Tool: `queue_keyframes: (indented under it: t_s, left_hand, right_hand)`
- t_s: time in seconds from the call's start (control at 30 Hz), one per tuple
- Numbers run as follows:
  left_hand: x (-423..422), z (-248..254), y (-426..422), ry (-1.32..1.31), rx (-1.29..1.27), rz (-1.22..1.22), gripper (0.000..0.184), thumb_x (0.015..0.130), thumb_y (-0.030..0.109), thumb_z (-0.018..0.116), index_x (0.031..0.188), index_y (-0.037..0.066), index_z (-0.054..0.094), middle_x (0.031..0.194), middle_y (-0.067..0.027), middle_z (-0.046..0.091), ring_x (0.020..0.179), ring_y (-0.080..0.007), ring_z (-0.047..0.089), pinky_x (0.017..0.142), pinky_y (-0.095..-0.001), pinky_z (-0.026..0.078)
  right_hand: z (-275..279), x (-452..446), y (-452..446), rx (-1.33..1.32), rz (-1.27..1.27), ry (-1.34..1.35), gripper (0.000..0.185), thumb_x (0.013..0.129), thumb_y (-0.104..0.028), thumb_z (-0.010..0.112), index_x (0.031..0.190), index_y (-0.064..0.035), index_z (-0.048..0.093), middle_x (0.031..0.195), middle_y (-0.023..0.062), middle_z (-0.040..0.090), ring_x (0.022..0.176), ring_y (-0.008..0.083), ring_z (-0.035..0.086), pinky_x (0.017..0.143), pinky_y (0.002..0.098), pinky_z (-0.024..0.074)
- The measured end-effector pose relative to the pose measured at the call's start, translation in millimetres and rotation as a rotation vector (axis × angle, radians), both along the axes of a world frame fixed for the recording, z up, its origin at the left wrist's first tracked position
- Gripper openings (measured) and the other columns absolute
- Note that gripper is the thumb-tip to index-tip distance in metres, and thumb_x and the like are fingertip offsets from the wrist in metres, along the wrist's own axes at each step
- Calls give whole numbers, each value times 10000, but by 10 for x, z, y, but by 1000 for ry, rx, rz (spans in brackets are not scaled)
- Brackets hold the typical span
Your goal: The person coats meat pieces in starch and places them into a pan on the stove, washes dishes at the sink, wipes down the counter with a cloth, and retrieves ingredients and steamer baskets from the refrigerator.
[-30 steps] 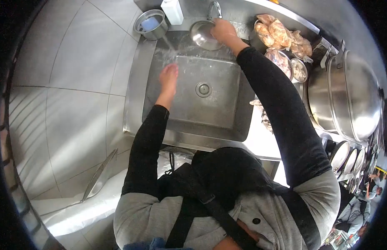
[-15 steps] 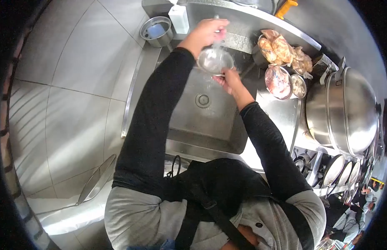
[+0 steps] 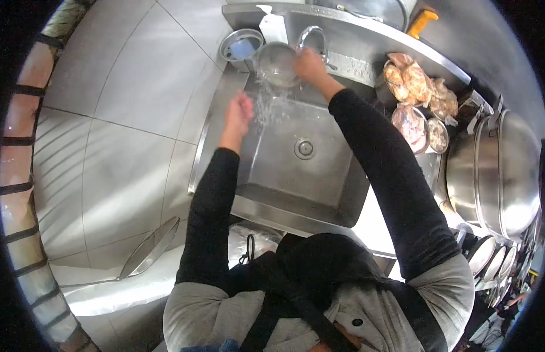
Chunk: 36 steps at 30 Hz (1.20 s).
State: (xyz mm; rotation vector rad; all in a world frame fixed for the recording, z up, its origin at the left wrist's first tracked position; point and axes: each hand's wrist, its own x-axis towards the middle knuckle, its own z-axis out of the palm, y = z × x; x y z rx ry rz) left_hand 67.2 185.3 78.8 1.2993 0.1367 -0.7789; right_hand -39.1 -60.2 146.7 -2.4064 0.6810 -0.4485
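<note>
My right hand (image 3: 311, 66) grips a round metal bowl (image 3: 277, 63) by its right side, over the far left part of the steel sink (image 3: 293, 182). The bowl is tilted, and water splashes from it down into the basin. Left of the falling water, my left hand (image 3: 240, 111) hangs near the sink's left side with its fingers curled in and nothing visible in them. Just behind my right hand rises the curved chrome faucet (image 3: 313, 29).
A metal pot (image 3: 242, 42) and a white bottle (image 3: 273, 28) stand at the back left corner. On the right are bagged raw meat (image 3: 408, 79), metal containers of food (image 3: 410, 129) and a large steel pot (image 3: 489, 170). A strainer (image 3: 149, 249) lies at lower left.
The bowl has moved left and tipped, spilling water. My right hand has moved up and left with it. My left hand has come away from the faucet, down and to the left.
</note>
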Motion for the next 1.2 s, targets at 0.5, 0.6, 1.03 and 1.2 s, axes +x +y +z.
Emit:
queue_keyframes:
  t_s: [0.5, 0.6, 1.03, 1.2]
  left_hand:
    - [-413, 506, -1747, -1682, 869, -809, 187, 883, 213, 573, 1009, 126, 681, 951, -141, 703, 863, -327, 690, 740, -478, 545]
    - [-370, 507, -1519, -1642, 796, -725, 162, 856, 175, 559, 875, 73, 683, 872, -163, 703, 872, -343, 693, 738, -496, 540]
    - [-768, 142, -504, -160, -172, -62, 545, 866, 45, 603, 1376, 116, 427, 1174, -94, 585, 1000, -262, 643, 740, -412, 586]
    - [-827, 43, -249, -139, -335, -37, 445, 866, 81, 637, 1285, 60, 491, 1187, -82, 590, 1018, -206, 637, 834, -378, 555]
  right_hand:
    - [-1207, -1842, 967, 1341, -462, -51, 330, 886, -311, 686, 1016, -25, 586, 768, 40, 572, 638, 90, 530, 539, 213, 425]
    - [-871, -1686, 969, 1287, -509, -293, 230, 922, -269, 668, 952, -58, 581, 742, 6, 525, 612, 102, 459, 530, 243, 390]
    - [-778, -34, 63, 82, 368, -174, 347, 782, -190, 684, 1061, 11, 641, 860, 144, 688, 769, 283, 657, 706, 380, 525]
    - [-490, 155, -199, -443, 384, -62, 410, 731, -187, 707, 1101, -25, 636, 1015, 202, 654, 946, 384, 622, 820, 434, 508]
